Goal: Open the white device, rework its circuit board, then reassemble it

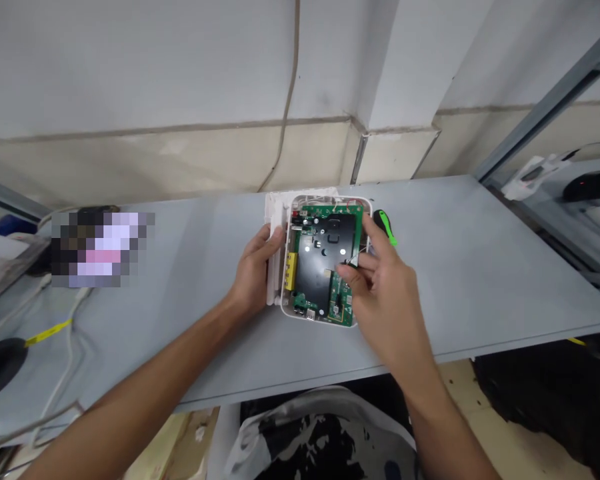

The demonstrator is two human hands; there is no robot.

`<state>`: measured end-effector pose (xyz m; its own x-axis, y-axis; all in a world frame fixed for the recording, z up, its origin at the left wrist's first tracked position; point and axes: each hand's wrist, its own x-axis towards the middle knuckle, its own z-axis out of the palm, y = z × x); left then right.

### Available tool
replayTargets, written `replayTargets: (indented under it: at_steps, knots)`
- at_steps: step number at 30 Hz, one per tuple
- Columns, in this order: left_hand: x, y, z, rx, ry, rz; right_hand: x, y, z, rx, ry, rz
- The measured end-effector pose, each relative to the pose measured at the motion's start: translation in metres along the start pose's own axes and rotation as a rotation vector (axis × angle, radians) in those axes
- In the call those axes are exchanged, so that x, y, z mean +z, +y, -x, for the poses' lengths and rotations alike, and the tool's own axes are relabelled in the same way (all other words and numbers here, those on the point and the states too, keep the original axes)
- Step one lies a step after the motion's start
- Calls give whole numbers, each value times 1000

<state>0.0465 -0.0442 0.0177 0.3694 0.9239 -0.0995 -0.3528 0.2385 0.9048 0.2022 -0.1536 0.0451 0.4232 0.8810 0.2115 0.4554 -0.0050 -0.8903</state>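
An opened white router case rests on the table, its green circuit board facing up. A black metal plate covers much of the board, and a yellow port block sits along its left side. My left hand is closed around the case's left side, by the folded white antennas. Over the board's right part, my right hand pinches a thin wire between thumb and fingers, its forefinger at the case's right edge. Behind that hand lies a green and black screwdriver handle, partly hidden.
A blurred-out device lies at the left, among white cables and a black round object. The wall stands behind the grey table. Metal shelving with more equipment is on the right.
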Motion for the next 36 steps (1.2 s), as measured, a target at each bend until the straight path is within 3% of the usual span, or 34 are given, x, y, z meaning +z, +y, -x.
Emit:
replayTargets:
  at_steps: [6, 17, 23, 31, 36]
  knots:
    - [-1, -3, -1, 58, -12, 25, -2, -12, -2, -80, 10, 127]
    - [1, 1, 2, 134, 34, 38, 11, -12, 2, -205, 163, 247]
    - [1, 0, 0, 162, 68, 43, 17, -8, 2, -187, 187, 183]
    - [-2, 1, 1, 130, 62, -33, 19, -4, 0, -176, 127, 135]
    - [0, 1, 3, 226, 52, -131, 17, 5, -7, -144, 85, 209]
